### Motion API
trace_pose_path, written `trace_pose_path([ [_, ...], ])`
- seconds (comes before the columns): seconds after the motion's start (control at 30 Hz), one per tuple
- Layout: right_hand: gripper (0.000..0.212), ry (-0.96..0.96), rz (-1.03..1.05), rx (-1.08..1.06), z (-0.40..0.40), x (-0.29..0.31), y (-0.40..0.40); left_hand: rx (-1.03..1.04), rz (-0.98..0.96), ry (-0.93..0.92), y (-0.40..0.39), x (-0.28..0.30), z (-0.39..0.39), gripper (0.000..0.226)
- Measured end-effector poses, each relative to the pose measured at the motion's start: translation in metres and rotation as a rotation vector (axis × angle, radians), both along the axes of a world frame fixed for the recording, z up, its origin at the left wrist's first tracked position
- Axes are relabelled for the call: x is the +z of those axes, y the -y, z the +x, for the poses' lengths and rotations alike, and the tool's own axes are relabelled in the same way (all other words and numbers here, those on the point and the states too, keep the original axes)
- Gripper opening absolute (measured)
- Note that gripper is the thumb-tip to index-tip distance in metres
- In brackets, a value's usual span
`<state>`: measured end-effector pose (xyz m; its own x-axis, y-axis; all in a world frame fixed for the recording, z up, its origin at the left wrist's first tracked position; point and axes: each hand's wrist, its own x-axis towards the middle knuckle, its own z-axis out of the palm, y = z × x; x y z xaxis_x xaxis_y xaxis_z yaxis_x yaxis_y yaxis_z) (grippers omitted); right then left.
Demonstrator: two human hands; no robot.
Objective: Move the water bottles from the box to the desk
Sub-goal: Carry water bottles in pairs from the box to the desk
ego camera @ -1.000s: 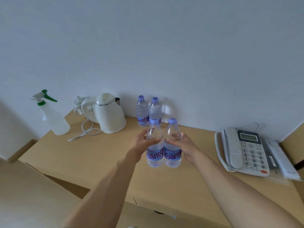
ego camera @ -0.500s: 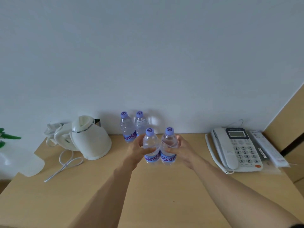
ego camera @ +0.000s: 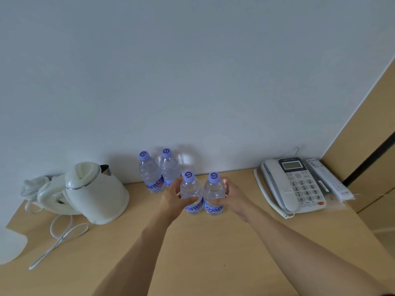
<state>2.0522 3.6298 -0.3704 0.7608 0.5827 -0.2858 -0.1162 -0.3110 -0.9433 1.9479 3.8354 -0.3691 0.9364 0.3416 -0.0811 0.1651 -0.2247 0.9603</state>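
Two clear water bottles with purple caps stand side by side near the back of the wooden desk point(ego camera: 213, 253). My left hand point(ego camera: 173, 199) grips the left bottle point(ego camera: 190, 189) and my right hand point(ego camera: 234, 198) grips the right bottle point(ego camera: 214, 189). Both bottles are upright, their bases low over or on the desk top; I cannot tell which. Behind them, against the wall, stand two more of the same bottles point(ego camera: 159, 171). The box is out of view.
A white electric kettle point(ego camera: 96, 193) with its loose cord point(ego camera: 62, 238) stands at the left. A white spray bottle's base point(ego camera: 10, 246) shows at the far left edge. A desk telephone point(ego camera: 292, 184) and a remote control point(ego camera: 329, 178) lie at the right.
Both hands have carried the two bottles forward towards the wall and lowered them near the two standing bottles. The camera has moved closer and tilted down over the desk.
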Motion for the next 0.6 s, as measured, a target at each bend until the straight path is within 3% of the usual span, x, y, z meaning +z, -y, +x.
trace_pose_path([
  [0.27,0.056,0.132,-0.175,-0.176,0.041,0.011,0.018,-0.25,0.252,-0.077,0.0,0.007,0.09,0.06],
  [0.47,0.041,0.386,-0.313,-0.312,0.082,0.036,0.06,-0.343,0.569,0.138,0.04,0.048,0.173,0.054],
  [0.6,0.048,0.445,-0.383,-0.369,0.116,0.042,0.084,-0.433,0.783,0.149,0.071,0.071,0.229,0.047],
])
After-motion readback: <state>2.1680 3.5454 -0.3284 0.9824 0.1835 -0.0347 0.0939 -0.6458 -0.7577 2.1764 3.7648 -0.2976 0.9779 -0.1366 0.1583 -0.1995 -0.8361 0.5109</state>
